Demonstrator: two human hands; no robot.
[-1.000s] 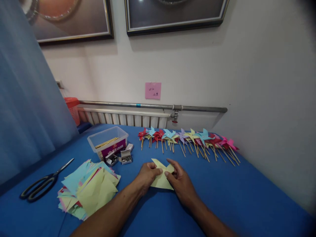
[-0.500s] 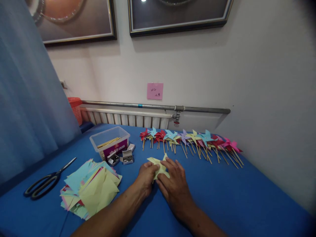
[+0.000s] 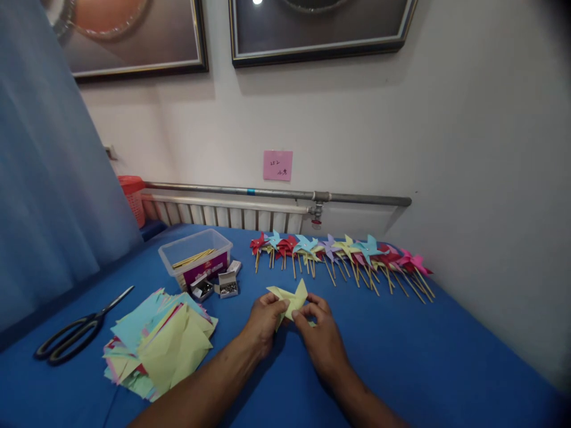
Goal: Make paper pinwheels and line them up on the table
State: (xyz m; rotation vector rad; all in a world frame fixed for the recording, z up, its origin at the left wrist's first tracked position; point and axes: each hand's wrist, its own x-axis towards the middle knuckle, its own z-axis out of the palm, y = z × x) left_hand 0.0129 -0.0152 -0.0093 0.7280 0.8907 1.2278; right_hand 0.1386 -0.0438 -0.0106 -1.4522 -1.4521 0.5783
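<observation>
A pale yellow paper pinwheel [image 3: 296, 301], its corners folded toward the middle, is held above the blue table cover [image 3: 383, 351]. My left hand [image 3: 264, 321] pinches its left side, thumb on top near the centre. From the right, my right hand [image 3: 319, 330] grips the folded paper between thumb and fingers. No stick shows on this pinwheel. Just beyond my left hand lie small open boxes of metal pins [image 3: 228, 286]. A heap of cut paper squares [image 3: 167, 351] in yellow, blue and pink spreads beside my left forearm.
A clear plastic tub [image 3: 196, 252] holds wooden sticks [image 3: 193, 259]. Black-handled scissors [image 3: 80, 333] lie at far left. Finished pinwheels [image 3: 343, 252] on sticks line the back right edge. Behind are a radiator [image 3: 223, 214], a pipe [image 3: 370, 198] and a blue curtain [image 3: 66, 178].
My right fingers have moved from the pinwheel's top right down to its lower right, and another corner now stands folded up. My left hand keeps its hold.
</observation>
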